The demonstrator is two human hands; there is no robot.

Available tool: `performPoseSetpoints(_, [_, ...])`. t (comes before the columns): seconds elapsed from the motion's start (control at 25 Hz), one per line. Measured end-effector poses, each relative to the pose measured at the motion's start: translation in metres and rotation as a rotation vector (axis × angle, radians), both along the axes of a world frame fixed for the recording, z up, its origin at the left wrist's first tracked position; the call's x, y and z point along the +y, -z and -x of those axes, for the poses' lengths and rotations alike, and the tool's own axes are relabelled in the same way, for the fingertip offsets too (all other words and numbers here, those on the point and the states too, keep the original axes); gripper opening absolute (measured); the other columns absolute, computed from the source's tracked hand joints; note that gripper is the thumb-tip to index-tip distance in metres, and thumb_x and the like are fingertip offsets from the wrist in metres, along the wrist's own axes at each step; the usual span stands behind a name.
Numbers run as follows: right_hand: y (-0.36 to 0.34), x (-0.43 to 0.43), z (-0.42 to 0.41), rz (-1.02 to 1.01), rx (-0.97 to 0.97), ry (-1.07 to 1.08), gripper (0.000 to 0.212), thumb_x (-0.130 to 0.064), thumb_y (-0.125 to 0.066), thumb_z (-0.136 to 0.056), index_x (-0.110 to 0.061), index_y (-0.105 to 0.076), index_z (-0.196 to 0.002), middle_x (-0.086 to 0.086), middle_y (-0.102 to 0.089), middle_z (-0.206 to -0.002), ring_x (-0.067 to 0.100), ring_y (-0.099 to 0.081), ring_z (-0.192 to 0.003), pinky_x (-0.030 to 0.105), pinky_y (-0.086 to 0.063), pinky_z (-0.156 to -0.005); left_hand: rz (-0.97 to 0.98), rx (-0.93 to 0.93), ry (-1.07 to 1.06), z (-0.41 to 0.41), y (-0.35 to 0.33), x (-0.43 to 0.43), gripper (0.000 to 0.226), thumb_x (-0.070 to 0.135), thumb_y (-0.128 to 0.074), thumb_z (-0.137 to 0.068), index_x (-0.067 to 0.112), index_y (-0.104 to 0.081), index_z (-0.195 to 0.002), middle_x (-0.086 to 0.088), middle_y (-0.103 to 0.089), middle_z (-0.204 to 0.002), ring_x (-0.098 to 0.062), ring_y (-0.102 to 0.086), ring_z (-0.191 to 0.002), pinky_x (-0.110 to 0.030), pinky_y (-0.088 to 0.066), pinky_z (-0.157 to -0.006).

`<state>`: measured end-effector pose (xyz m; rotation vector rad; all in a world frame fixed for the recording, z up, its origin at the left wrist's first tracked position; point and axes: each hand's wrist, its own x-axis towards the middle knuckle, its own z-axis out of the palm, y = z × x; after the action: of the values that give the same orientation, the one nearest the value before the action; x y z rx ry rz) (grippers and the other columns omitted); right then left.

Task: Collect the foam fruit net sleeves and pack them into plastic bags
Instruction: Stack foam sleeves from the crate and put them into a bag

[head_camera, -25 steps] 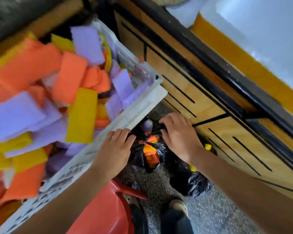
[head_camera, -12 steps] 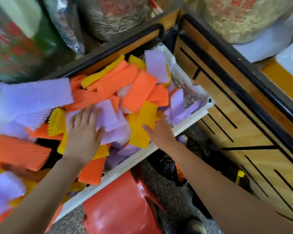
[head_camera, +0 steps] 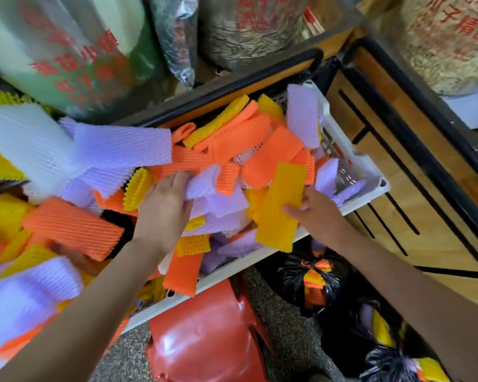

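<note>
A white plastic crate [head_camera: 342, 150] is heaped with orange, yellow and purple foam net sleeves. My left hand [head_camera: 163, 210] lies on the heap, fingers curled into a purple sleeve [head_camera: 204, 186]. My right hand [head_camera: 315, 213] is at the crate's near rim and pinches a long yellow sleeve [head_camera: 279, 208] between thumb and fingers. On the floor below the crate sits a tied black plastic bag [head_camera: 309, 282] with orange and yellow sleeves showing. A second black bag [head_camera: 378, 348] with sleeves lies nearer me on the right.
A red plastic stool [head_camera: 204, 337] stands on the speckled floor under the crate. A wooden cabinet [head_camera: 414, 188] with black trim is at the right. Large printed sacks [head_camera: 72, 51] of goods stand behind the crate.
Both hands left the black bag on the floor and rose to the crate. The left hand now holds a purple sleeve and the right has taken hold of a yellow one.
</note>
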<state>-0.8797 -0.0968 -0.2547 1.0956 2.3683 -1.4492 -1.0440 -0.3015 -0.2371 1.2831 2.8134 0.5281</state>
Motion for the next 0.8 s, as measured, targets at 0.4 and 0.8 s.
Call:
performPoseSetpoints(0.4, [-0.045,-0.055,0.056,0.137,0.457,-0.140,0.021,-0.018,-0.060,-0.084,-0.005,-0.065,-0.099,0.012,-0.068,-0.093,0.004,-0.058,-0.075,0.019,-0.046,-0.068,-0.615,-1.283,-0.182,-0.047,-0.050,0.015,0.046,0.037,-0.050,-0.088,0.024,-0.048,-0.131,0.009,-0.062,-0.126,-0.003,-0.057,-0.116,-0.023,-0.047,-0.094])
performPoseSetpoints(0.8, [-0.004,-0.026,0.084,-0.743,0.174,-0.432,0.086,0.005,-0.069,-0.075,-0.015,-0.026,-0.147,0.012,-0.022,-0.154,0.035,-0.016,-0.143,0.047,-0.018,-0.116,-0.501,-0.885,-0.483,-0.017,-0.029,-0.046,0.034,0.011,-0.068,-0.085,0.021,-0.054,-0.114,0.007,-0.068,-0.106,-0.006,-0.065,-0.096,-0.031,-0.053,-0.082])
